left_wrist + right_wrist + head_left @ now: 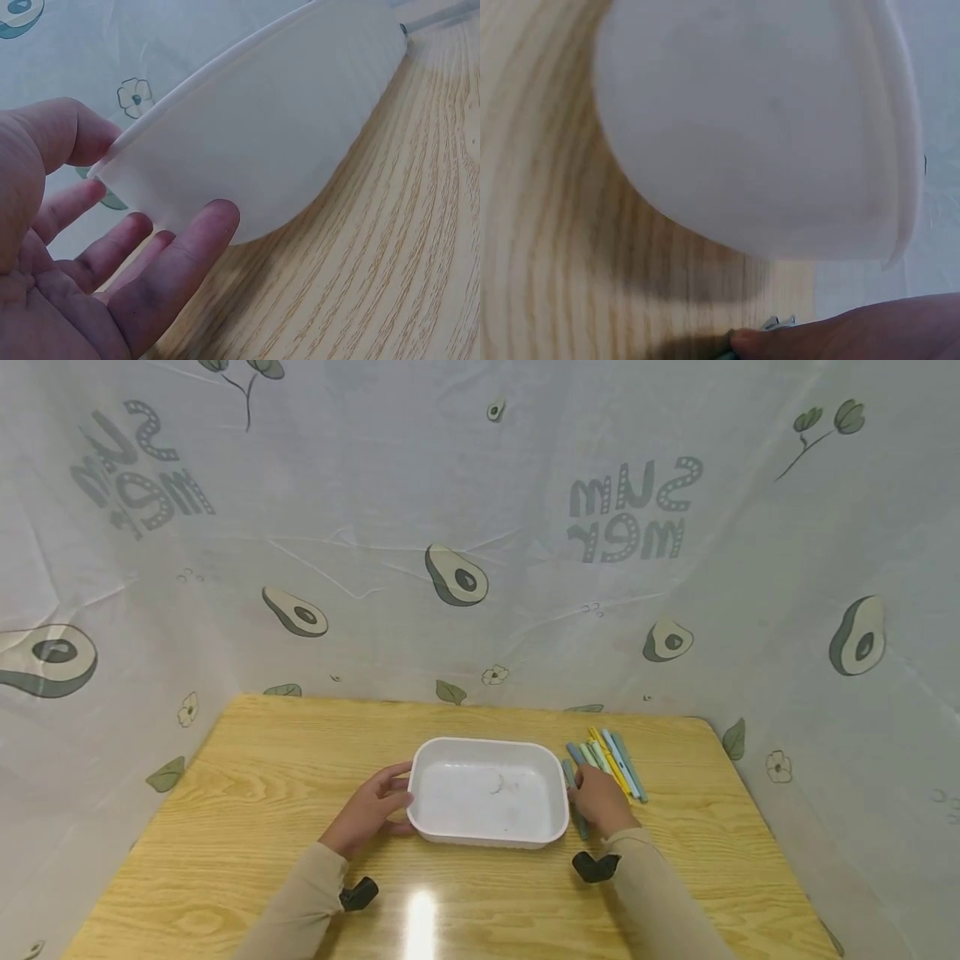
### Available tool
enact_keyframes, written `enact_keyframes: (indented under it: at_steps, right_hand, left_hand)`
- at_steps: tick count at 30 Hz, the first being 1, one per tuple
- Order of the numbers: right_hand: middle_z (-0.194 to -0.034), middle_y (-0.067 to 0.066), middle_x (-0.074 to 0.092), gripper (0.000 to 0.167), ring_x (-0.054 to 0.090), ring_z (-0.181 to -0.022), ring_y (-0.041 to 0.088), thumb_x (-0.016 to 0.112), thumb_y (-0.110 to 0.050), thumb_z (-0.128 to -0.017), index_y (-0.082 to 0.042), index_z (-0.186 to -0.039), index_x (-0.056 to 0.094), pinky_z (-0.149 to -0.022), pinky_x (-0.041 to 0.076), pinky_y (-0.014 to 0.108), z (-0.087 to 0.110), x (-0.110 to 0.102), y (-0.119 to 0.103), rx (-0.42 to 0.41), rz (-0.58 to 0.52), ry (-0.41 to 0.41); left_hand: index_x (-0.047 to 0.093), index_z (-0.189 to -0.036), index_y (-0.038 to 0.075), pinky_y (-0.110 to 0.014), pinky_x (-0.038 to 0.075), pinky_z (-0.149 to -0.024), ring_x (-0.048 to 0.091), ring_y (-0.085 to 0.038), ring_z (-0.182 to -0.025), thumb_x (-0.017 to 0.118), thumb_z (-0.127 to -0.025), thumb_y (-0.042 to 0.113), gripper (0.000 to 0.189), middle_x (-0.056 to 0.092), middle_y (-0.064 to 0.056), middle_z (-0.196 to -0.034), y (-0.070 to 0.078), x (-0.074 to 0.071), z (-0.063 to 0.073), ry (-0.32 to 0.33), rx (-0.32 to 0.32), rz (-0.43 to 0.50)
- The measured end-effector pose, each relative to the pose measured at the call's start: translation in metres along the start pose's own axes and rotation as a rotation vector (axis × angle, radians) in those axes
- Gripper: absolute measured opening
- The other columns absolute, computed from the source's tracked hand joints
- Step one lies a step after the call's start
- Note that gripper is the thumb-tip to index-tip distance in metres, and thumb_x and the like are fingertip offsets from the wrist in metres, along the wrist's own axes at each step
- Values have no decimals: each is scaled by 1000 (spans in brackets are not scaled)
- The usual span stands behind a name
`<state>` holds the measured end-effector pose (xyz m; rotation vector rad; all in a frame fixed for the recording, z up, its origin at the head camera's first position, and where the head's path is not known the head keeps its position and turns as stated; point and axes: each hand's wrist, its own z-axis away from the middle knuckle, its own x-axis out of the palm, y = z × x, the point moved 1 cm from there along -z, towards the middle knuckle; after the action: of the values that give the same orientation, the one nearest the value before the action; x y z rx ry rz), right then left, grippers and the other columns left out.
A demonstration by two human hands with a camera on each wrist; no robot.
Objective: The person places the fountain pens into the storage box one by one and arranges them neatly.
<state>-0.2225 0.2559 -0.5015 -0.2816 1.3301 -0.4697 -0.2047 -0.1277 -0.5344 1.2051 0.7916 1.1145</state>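
A white rectangular plastic tray (491,793) stands on the wooden table, with faint marks on its floor. At its left end, my left hand (371,810) rests loosely spread fingers against the rim and outer wall, as the left wrist view also shows. My right hand (602,802) is just beyond the tray's right end, its fingers on a dark green pen (582,827) that lies close beside the tray. The hand hides the pen's middle. In the right wrist view, a fingertip (746,341) touches a green piece at the bottom edge; most of it is out of frame.
Several pens (619,764) in yellow, light blue and green lie in a loose row right of the tray, partly behind the right hand. A printed white cloth (360,610) hangs around the table's back and sides. The wooden table (262,777) has a bright reflection in front.
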Motion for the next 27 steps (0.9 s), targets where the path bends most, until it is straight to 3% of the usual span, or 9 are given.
enact_keyframes:
  at_steps: [4, 11, 15, 19, 27]
  right_hand:
    - [-78, 9, 53, 16, 51, -68, 23, 62, -15, -96, -6, -88, 52, -53, 39, 31, 5, -1, 5, 4, 11, 22]
    - [-88, 12, 62, 15, 58, -72, 22, 61, -13, -96, 1, -102, 57, -55, 49, 30, 12, -14, 13, -41, -65, 85]
    - [-101, 16, 68, 32, 64, -81, 24, 64, -13, -98, 4, -124, 57, -62, 56, 33, 15, -19, 15, -72, -116, 129]
    - [-113, 20, 66, 56, 66, -90, 27, 66, -11, -99, 2, -149, 43, -62, 61, 33, 16, -19, 17, -95, -192, 144]
    - [-126, 24, 58, 76, 66, -99, 30, 67, -4, -98, -3, -162, 26, -62, 63, 25, 20, -19, 17, -179, -309, 176]
  left_hand:
    - [39, -157, 9, -49, 65, -83, 65, -35, -113, 60, -103, 7, 58, 48, -30, -147, 0, 1, 1, -8, 3, 4]
    - [41, -156, 10, -49, 65, -82, 65, -36, -114, 60, -103, 6, 56, 50, -29, -147, -1, 1, 0, 8, -2, 6]
    - [42, -156, 8, -48, 65, -81, 65, -35, -114, 59, -103, 5, 55, 50, -29, -147, -1, 0, 2, 17, -2, -8]
    - [41, -155, 5, -47, 65, -82, 65, -36, -116, 58, -104, 6, 54, 48, -29, -149, 0, -1, 3, 2, 3, -11]
    - [39, -155, 2, -47, 65, -85, 64, -38, -118, 59, -104, 8, 55, 46, -30, -150, 4, -1, 5, -22, 2, -8]
